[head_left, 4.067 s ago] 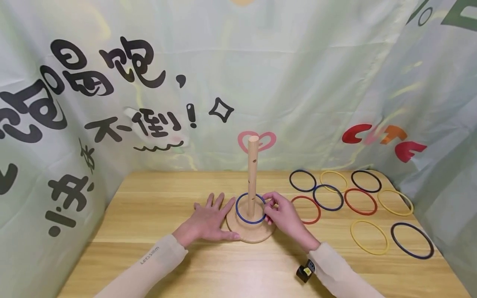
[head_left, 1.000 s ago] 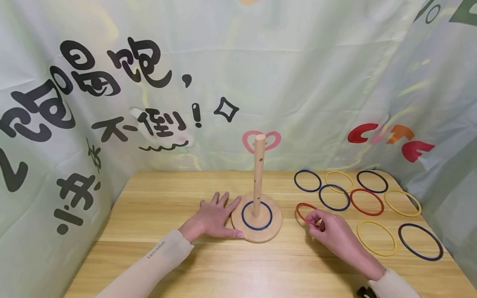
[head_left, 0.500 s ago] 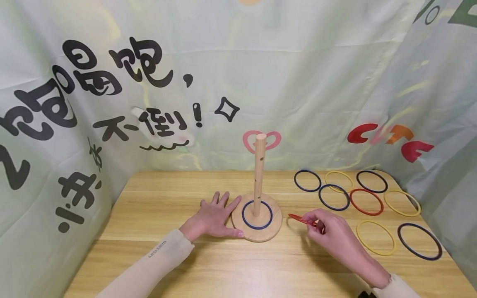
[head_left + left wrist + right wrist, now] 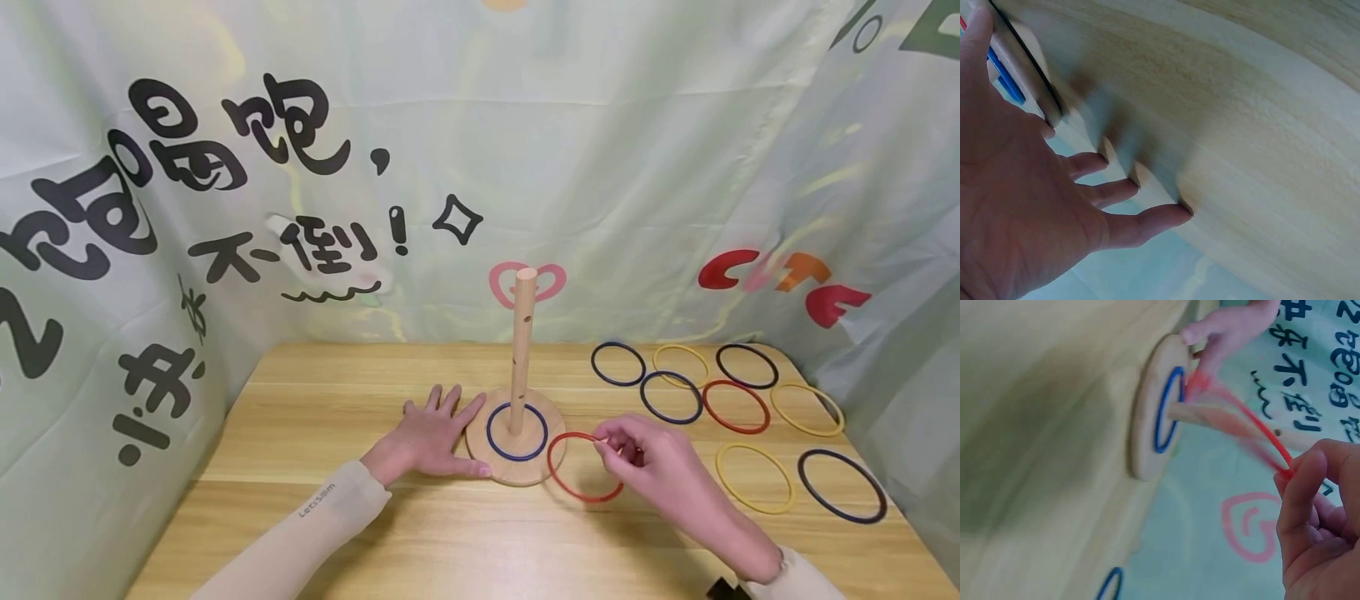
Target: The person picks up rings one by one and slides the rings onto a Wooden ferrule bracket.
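Observation:
My right hand (image 4: 660, 471) pinches a red ring (image 4: 576, 498) between thumb and fingers, raised over the table just right of the round wooden base (image 4: 480, 450). In the right wrist view the red ring (image 4: 1259, 424) is blurred and overlaps the wooden post (image 4: 1210, 417). A blue ring (image 4: 489, 442) lies flat on the base around the foot of the upright post (image 4: 522, 350). My left hand (image 4: 427, 442) rests with fingers spread at the base's left edge, its thumb touching the rim. The left wrist view shows that hand (image 4: 1041, 200) with fingertips on the tabletop.
Several loose rings lie on the right of the table (image 4: 337, 533): a red ring (image 4: 712, 412), yellow rings such as the near one (image 4: 722, 483), and dark blue rings such as the near right one (image 4: 825, 508). A printed curtain (image 4: 637, 167) closes off the back and sides.
My right hand has left the blue ring around the post, picked up the nearest red ring from the table and carried it left towards the base. My left hand stays at the base.

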A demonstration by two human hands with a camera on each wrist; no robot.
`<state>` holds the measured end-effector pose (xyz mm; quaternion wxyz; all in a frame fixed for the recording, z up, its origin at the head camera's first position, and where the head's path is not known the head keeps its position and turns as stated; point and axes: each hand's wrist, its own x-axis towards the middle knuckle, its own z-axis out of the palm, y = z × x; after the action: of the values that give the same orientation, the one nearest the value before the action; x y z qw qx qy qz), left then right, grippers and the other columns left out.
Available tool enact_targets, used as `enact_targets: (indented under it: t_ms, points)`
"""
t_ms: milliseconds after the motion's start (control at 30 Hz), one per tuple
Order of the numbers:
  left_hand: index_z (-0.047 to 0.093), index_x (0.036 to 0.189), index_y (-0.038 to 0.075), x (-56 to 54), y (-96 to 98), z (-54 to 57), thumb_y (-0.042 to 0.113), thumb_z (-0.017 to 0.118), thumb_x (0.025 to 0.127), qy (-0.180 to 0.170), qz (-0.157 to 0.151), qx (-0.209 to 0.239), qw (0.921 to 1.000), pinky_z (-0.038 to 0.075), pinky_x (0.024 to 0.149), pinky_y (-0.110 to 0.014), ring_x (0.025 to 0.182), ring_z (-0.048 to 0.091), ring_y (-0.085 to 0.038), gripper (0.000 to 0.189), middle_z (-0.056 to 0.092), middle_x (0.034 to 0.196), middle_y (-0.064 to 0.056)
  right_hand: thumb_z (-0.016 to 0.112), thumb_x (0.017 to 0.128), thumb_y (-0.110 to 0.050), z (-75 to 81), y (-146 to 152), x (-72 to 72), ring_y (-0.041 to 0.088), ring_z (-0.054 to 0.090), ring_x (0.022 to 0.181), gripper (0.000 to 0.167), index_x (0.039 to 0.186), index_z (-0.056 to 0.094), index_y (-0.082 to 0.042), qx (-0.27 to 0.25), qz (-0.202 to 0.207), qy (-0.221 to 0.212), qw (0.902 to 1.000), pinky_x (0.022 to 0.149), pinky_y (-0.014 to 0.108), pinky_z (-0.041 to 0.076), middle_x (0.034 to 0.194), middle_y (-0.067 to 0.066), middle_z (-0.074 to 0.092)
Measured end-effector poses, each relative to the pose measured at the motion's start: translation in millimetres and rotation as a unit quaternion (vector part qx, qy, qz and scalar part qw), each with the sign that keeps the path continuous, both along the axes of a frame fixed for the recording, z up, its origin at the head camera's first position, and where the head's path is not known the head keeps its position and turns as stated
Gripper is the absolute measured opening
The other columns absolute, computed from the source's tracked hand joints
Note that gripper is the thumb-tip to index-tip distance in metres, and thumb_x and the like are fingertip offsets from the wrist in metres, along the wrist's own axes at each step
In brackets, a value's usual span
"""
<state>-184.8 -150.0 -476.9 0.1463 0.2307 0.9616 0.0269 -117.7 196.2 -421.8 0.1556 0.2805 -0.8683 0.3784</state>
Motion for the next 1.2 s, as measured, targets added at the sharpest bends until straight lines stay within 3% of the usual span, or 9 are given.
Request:
enact_targets:
  t_ms: [233,367,567,800,1200]
  points:
    - [0.016,0.178,0.028,0.3,-0.9,-2.9,0.095,0.058,0.085,0.009,-0.001,0.009,0.9999,0.030,0.105,-0.087,0.157,0.023,-0.058,0.122,0.021,0.177,-0.023,0.082,0.090,0.009,23.4,-17,0.4,-0.002,0.055,0.064,0.031,0.103,0.076,-0.019,0.000,0.020,0.051,0.9985,0.056,0.015,0.048,0.082,-0.020,0.060]
    - [0.017,0.178,0.028,0.8,-0.8,-1.9,0.094,0.058,0.085,0.011,-0.001,0.010,0.9999,0.031,0.105,-0.087,0.157,0.024,-0.058,0.121,0.021,0.177,-0.023,0.080,0.090,0.012,38.1,-24,-0.7,-0.002,0.055,0.059,0.035,0.107,0.076,-0.017,-0.043,0.045,0.068,0.9957,0.052,0.016,0.047,0.082,-0.016,0.061]
    - [0.014,0.178,0.030,0.0,-1.7,-5.5,0.096,0.058,0.084,0.007,0.002,0.006,1.0000,0.031,0.105,-0.087,0.158,0.022,-0.057,0.123,0.019,0.179,-0.022,0.076,0.094,0.015,63.2,-32,-2.7,0.000,0.055,0.052,0.034,0.113,0.077,-0.012,-0.110,0.069,0.053,0.9901,0.046,0.019,0.046,0.079,-0.011,0.063]
    - [0.016,0.178,0.028,1.2,-1.4,-0.7,0.095,0.058,0.085,0.007,0.000,0.006,1.0000,0.032,0.105,-0.086,0.158,0.023,-0.058,0.122,0.020,0.178,-0.023,0.073,0.095,0.016,93.1,-46,-7.1,0.009,0.055,0.048,0.026,0.110,0.076,-0.005,-0.185,0.063,0.049,0.9796,0.044,0.023,0.047,0.076,-0.003,0.065]
    - [0.016,0.178,0.030,-0.3,-2.8,-4.3,0.098,0.054,0.083,0.016,-0.005,-0.002,0.9999,0.033,0.106,-0.085,0.158,0.024,-0.057,0.122,0.021,0.178,-0.021,0.070,0.100,0.007,128.4,-72,-25.0,0.018,0.057,0.049,0.014,0.114,0.073,0.003,-0.276,0.030,0.033,0.9601,0.046,0.026,0.050,0.080,0.011,0.062]
